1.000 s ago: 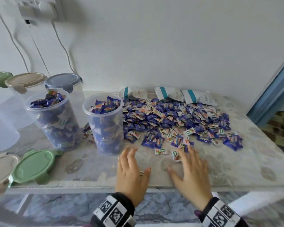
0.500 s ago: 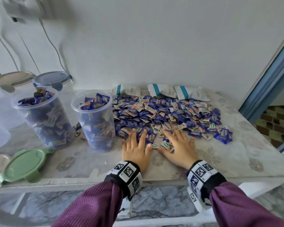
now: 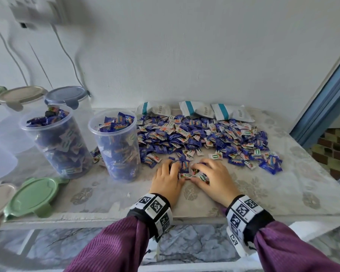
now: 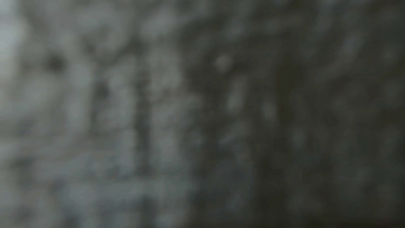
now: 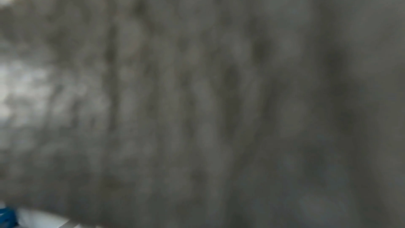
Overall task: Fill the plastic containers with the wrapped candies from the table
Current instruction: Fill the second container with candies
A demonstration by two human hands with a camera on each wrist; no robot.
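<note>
Wrist views are showing me blur only; head view is showing left hand (image 3: pixel 168 178) and right hand (image 3: pixel 214 178) curling around candies (image 3: pixel 185 169), with two candy-filled containers (image 3: pixel 116 144) standing left of them.

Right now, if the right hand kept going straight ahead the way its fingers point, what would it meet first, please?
The right hand already grips a few wrapped candies. Going on toward the wall, it would probably run straight into the main candy pile, well before the white packets. Depth is uncertain.
</note>
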